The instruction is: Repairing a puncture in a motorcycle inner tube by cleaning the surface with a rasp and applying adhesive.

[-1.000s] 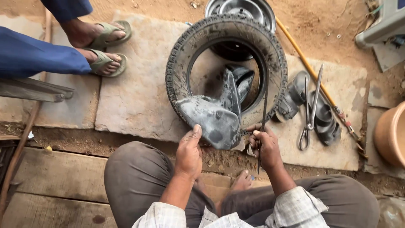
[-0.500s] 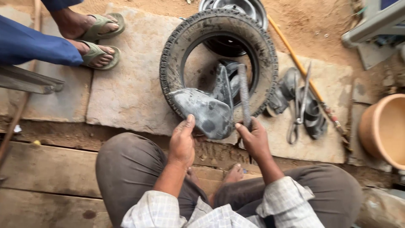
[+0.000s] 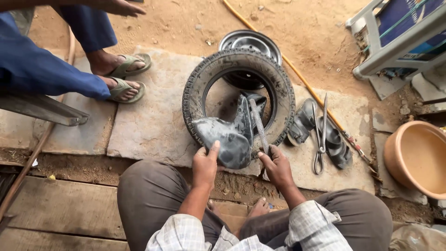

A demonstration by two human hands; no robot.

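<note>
A black tyre (image 3: 195,93) lies flat on a stone slab (image 3: 153,125) in front of my knees. A grey inner tube (image 3: 223,137) is pulled out over its near edge. My left hand (image 3: 205,162) presses on the tube's near fold. My right hand (image 3: 277,167) grips the lower end of a long rough metal file (image 3: 259,123), which lies slanted across the tube towards the tyre's hole.
A metal wheel rim (image 3: 251,42) lies behind the tyre. Large scissors (image 3: 320,135) rest on black sandals (image 3: 337,144) to the right, beside a yellow hose (image 3: 297,76). A tan basin (image 3: 416,158) stands at far right. Another person's sandalled feet (image 3: 123,76) stand at upper left.
The view has shifted so the tyre sits lower and more central. My right hand has laid the file across the tube; my left hand stays on the tube.
</note>
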